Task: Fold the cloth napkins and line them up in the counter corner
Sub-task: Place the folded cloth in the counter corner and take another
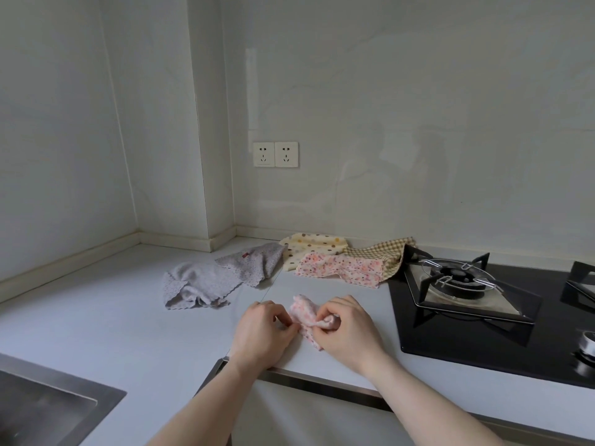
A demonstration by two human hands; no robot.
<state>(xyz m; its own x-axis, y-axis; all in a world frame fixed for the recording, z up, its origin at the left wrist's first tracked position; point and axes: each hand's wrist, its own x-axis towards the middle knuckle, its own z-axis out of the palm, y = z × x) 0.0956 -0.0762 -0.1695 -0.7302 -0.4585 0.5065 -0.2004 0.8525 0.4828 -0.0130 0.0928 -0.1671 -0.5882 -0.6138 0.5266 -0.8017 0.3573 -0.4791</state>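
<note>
White counter [128,317] holds loose napkins at twelve o'clock; left hand [262,329] and right hand [349,326] pinch the pink napkin [304,317]. Best match corners before creasing.

- A pale grey worktop [112,317] bends round a wall corner.
- A grey napkin [219,278] with a tiny dotted print lies crumpled near the middle.
- A cream polka-dot napkin [310,245] lies by the back wall, with a pink floral napkin [341,269] overlapping its front edge.
- A tan gingham napkin [384,251] lies beside them, touching the black gas hob [467,333].
- A small pink napkin [304,317] rests at the front edge.
- A steel sink [48,410] is set in at the left.
</note>
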